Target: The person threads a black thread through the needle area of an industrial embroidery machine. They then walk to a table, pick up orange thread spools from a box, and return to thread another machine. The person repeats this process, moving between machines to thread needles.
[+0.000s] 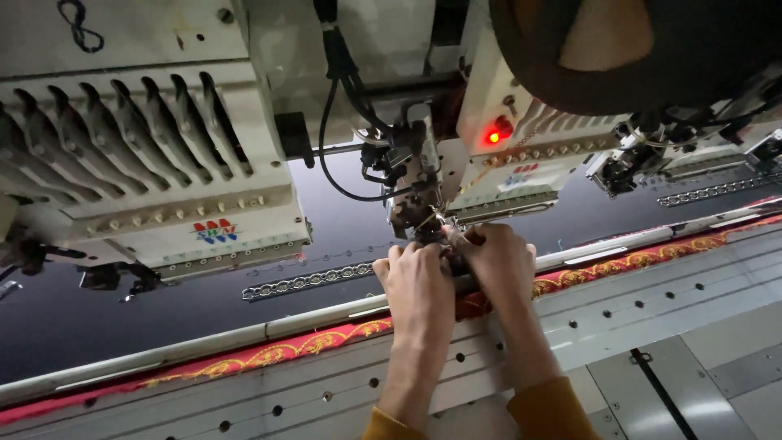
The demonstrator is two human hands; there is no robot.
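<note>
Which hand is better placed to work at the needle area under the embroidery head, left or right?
Probably the right hand: its fingers already reach up to the needle area under the embroidery head. The left hand sits just below and beside it, seemingly steadying.

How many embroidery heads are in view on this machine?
3. One head at left; a second in the middle, just behind the left hand and right hand; a third at right, partly hidden by a dark object. More may lie out of frame.
</note>
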